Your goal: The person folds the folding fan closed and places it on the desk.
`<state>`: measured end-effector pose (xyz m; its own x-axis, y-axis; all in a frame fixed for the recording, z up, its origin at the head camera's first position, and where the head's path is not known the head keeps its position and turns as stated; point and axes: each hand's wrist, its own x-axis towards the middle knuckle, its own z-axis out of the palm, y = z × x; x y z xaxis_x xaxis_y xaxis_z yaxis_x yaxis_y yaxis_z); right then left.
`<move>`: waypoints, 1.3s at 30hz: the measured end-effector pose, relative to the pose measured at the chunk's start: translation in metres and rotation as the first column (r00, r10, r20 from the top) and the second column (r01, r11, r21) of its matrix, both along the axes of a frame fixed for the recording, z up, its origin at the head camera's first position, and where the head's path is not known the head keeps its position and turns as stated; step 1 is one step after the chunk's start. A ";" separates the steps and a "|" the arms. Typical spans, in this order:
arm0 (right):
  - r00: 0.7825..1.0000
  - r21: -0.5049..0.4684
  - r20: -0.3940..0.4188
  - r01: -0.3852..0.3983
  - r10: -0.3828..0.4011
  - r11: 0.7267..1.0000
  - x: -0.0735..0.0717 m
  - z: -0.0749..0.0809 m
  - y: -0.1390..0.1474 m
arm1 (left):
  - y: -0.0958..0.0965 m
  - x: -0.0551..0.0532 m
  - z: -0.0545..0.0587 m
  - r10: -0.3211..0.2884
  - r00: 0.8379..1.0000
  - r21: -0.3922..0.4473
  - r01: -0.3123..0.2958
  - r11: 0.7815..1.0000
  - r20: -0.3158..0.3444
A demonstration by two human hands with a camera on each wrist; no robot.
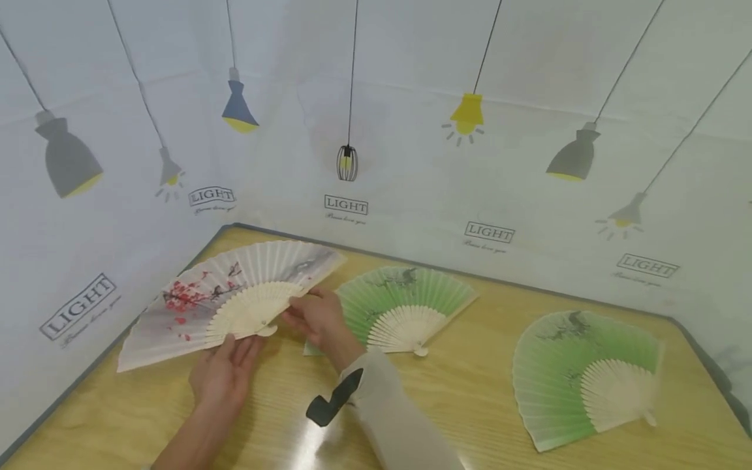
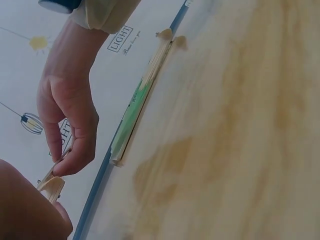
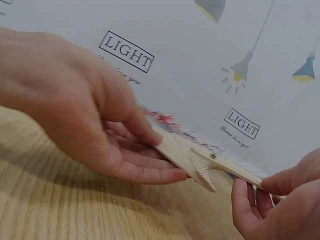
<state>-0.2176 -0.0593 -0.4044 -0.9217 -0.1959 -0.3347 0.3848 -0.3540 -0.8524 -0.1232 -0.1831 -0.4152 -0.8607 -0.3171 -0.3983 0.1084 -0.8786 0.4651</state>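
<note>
A folding fan [image 1: 270,264] with red blossoms and a grey wash is spread open, raised over the table's left part. My left hand [image 1: 220,378] grips its left edge near the pivot, thumb on top and fingers underneath. With thumb and fingers, my right hand [image 1: 320,320] pinches the fan's right outer rib. In the right wrist view the pale wooden ribs [image 3: 182,152] meet at a pivot between my left hand [image 3: 90,115] and right hand [image 3: 295,200]. The left wrist view shows my right hand [image 2: 72,110] pinching the rib; most of the fan is hidden there.
Two green folding fans lie spread on the wooden table [image 1: 276,405]: one green fan [image 1: 405,307] just right of my right hand, another green fan [image 1: 581,378] farther right. White cloth [image 1: 405,170] printed with lamps rises behind the table's dark edge. A dark strap [image 1: 335,398] circles my right sleeve.
</note>
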 end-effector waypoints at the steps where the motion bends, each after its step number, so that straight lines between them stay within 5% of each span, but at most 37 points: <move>1: 1.000 -0.002 0.006 0.021 -0.021 1.000 0.002 0.001 0.001 | 0.002 -0.001 0.000 0.009 1.000 -0.030 -0.009 1.000 0.007; 4: 0.997 0.002 0.002 0.082 -0.082 0.997 0.008 0.005 0.006 | 0.007 -0.005 0.001 0.024 0.999 -0.093 -0.021 0.995 0.037; 13: 0.973 -0.108 -0.168 0.143 -0.160 0.984 0.020 0.015 0.029 | 0.029 -0.024 0.007 -0.001 1.000 -0.088 -0.001 0.996 -0.025; 18: 0.950 -0.202 -0.220 0.176 -0.220 0.963 0.028 0.019 0.049 | 0.042 -0.035 0.012 -0.069 0.997 -0.118 0.065 0.991 -0.025; 24: 0.906 -0.245 -0.297 0.234 -0.302 0.941 0.034 0.019 0.083 | 0.071 -0.045 0.018 -0.195 0.981 -0.155 0.189 0.970 -0.021; 32: 0.845 -0.287 -0.298 0.366 -0.445 0.885 0.044 0.020 0.124 | 0.116 -0.052 0.020 -0.241 0.969 -0.237 0.223 0.946 -0.050; 39: 0.789 -0.232 -0.349 0.450 -0.506 0.862 0.054 0.016 0.166 | 0.148 -0.059 0.019 -0.369 0.926 -0.188 0.350 0.918 -0.078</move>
<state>-0.1636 0.1064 -0.3884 -0.9554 0.2886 0.0628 -0.2121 -0.5223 -0.8260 -0.1821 -0.0355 -0.3961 -0.9641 -0.0322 -0.2634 -0.1412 -0.7782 0.6120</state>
